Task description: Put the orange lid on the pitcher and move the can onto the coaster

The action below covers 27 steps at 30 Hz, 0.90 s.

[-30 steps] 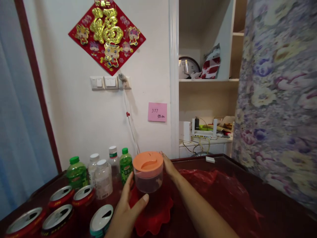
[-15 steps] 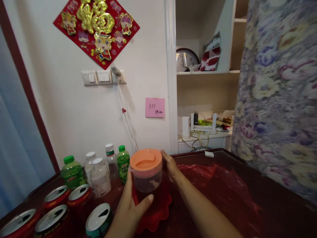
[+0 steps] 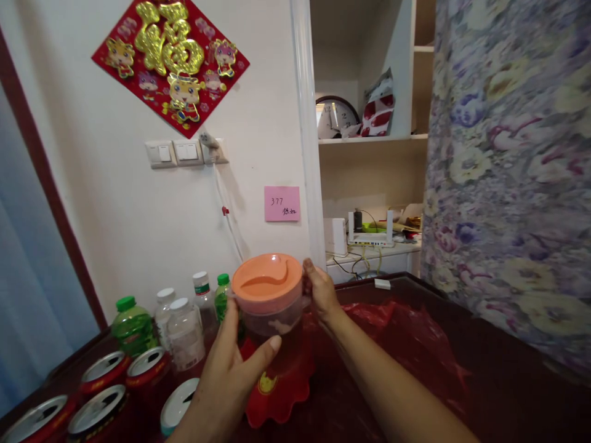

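Note:
Between my two hands is a clear plastic pitcher (image 3: 270, 323) with an orange lid (image 3: 266, 280). My left hand (image 3: 235, 357) is wrapped along its left side, thumb across the front. On the right side, my right hand (image 3: 321, 292) is closed at what appears to be the handle, mostly hidden behind the fingers. Below the pitcher a red scallop-edged mat or tray (image 3: 281, 403) with a yellow figure shows on the dark table; the pitcher appears raised above it.
At left stand several opened drink cans (image 3: 99, 409), clear bottles with white caps (image 3: 185, 332) and green-capped bottles (image 3: 133, 329). Red plastic film (image 3: 392, 332) lies at right on the table (image 3: 498, 351). Behind are a router (image 3: 370, 237) and a floral curtain (image 3: 508, 184).
Both hands have lifted the pitcher up and nearer to me, showing more of the red mat and its yellow figure. The head view has shifted slightly.

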Each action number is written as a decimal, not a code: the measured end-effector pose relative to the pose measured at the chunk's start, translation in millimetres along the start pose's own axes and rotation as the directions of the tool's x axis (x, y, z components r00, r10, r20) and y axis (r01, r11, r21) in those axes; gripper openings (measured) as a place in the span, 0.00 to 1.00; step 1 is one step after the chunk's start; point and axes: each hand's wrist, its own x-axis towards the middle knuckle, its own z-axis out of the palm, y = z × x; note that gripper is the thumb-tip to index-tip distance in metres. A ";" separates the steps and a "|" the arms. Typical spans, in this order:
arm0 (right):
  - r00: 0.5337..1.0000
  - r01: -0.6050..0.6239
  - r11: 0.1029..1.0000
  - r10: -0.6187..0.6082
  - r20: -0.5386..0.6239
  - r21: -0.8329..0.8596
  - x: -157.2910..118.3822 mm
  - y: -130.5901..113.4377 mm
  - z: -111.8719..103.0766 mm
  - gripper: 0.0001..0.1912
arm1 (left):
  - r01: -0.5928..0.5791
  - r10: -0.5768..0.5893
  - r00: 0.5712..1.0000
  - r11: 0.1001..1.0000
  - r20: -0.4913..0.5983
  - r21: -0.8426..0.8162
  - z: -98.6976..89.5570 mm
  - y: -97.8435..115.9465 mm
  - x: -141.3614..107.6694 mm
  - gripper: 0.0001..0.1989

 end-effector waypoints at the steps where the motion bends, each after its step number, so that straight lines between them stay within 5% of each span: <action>1: 0.999 0.030 1.000 -0.030 -0.013 -0.005 1.9 -10.8 -3.6 0.21 | -0.019 0.018 1.000 1.000 -0.008 -0.020 2.7 11.0 2.9 0.55; 5: 0.989 0.120 0.992 -0.124 -0.086 -0.046 0.9 -48.4 -30.4 0.25 | -0.062 0.071 0.994 0.993 0.088 -0.100 24.0 41.5 14.9 0.51; 9: 0.970 0.144 0.984 -0.162 -0.183 -0.107 -11.2 -65.4 -69.4 0.25 | -0.065 0.107 0.974 0.976 0.199 -0.206 57.2 46.1 22.8 0.49; 20: 0.903 0.048 0.992 -0.094 -0.419 -0.119 -38.7 -31.3 -149.7 0.23 | 0.031 0.010 0.957 0.990 0.290 -0.134 127.8 -5.0 21.2 0.48; 27: 0.881 -0.047 0.998 0.017 -0.473 -0.052 -41.6 -22.4 -172.7 0.29 | -0.054 0.074 0.942 0.996 0.328 -0.071 136.1 -14.1 24.0 0.45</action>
